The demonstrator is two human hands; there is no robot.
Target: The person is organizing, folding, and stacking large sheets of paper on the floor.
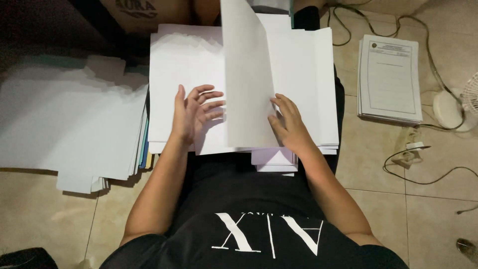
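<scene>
A white paper sheet (pixel 249 74) stands nearly upright in the middle of a spread of white sheets (pixel 179 65) lying on my lap. My right hand (pixel 288 124) rests at the lower right edge of that raised sheet, fingers touching it. To the left of the sheet my left hand (pixel 195 113) hovers with its fingers spread, over the left pile, holding nothing. A smaller stack of white paper (pixel 274 160) pokes out under the spread, near my body.
A wide fanned pile of white sheets (pixel 69 124) lies on the tiled floor at left, with coloured edges showing. A stack of printed forms (pixel 389 79) sits at right. Cables (pixel 423 169), a white fan base (pixel 448 109) and a cardboard box (pixel 144 12) lie around.
</scene>
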